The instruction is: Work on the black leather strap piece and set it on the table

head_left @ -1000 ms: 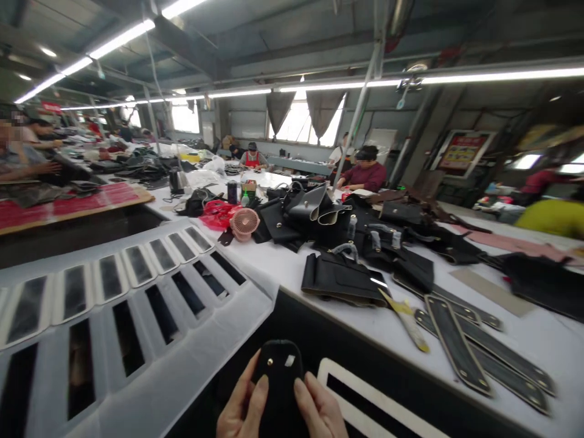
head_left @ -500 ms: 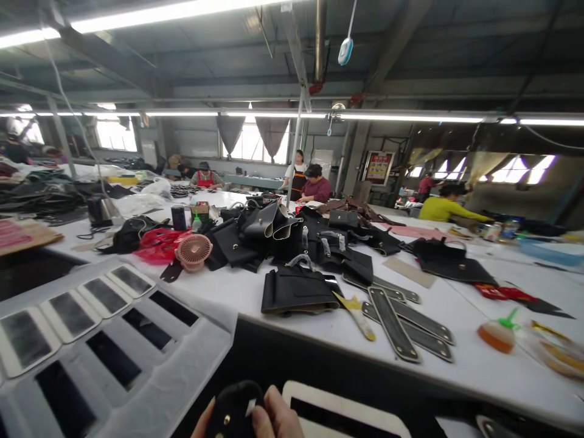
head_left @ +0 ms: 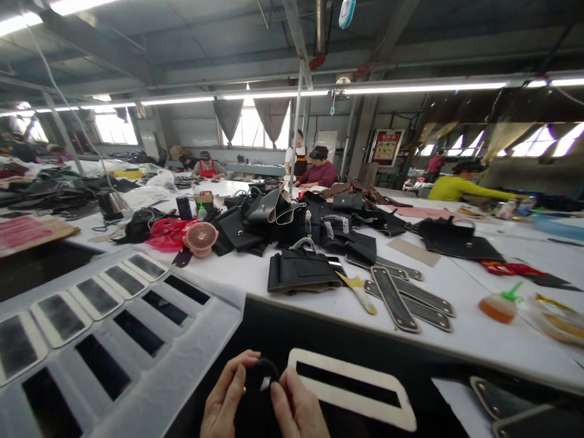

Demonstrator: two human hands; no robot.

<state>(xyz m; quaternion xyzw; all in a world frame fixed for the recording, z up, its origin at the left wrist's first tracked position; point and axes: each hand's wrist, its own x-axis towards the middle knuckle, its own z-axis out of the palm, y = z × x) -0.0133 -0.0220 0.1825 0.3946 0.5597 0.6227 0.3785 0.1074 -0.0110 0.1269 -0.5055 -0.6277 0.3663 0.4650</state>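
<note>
Low in the head view I hold a black leather-like piece [head_left: 258,401] with a rounded end between both hands. My left hand [head_left: 225,392] pinches its left edge, thumb and fingertips near a small gold-coloured stud. My right hand [head_left: 298,404] grips the right edge, its thumb beside a small white tab [head_left: 265,383]. The lower part of the piece blends into the dark background. Just right of my hands lies a cream frame [head_left: 349,370] with rounded corners and a long slot. Dark strap pieces with pale edges [head_left: 497,395] lie at the lower right.
Across the white table [head_left: 319,304] lie a black bag [head_left: 301,272], a yellow tool [head_left: 362,295], studded straps [head_left: 395,298], a glue bottle [head_left: 499,306] and a pink fan [head_left: 201,239]. Pale panels [head_left: 61,319] line the left sheet. A co-worker in yellow [head_left: 449,187] sits far right.
My hands and the black piece have risen further into view. The piece is tilted differently, and my left fingers now show over its top edge. The view has tipped down slightly.
</note>
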